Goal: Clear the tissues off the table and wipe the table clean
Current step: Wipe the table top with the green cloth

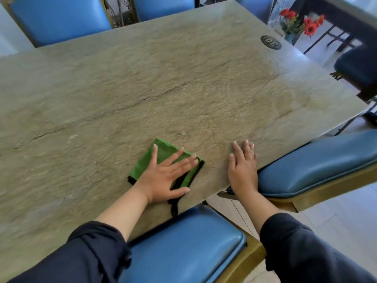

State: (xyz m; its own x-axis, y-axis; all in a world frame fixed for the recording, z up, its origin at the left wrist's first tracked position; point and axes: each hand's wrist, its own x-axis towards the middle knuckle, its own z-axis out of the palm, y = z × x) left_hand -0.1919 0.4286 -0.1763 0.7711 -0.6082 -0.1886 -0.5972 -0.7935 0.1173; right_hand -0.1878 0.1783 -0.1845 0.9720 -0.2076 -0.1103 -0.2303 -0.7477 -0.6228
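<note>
Your left hand (163,176) lies flat, fingers spread, pressing the folded green cloth (163,160) onto the stone table (142,88) at lower centre. Your right hand (242,166) rests open and empty near the table's edge. Blue chairs (183,242) ring the table; red flowers (302,23) show upper right.

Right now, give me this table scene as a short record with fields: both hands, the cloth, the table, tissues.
left hand: left hand flat, fingers spread, pressing on the cloth
right hand: right hand flat on bare tabletop near the edge, holding nothing
cloth: green cloth folded, black trim, near the front edge
table: stone-look table, round number plate at far right corner
tissues: none visible
seats: blue chairs around
</note>
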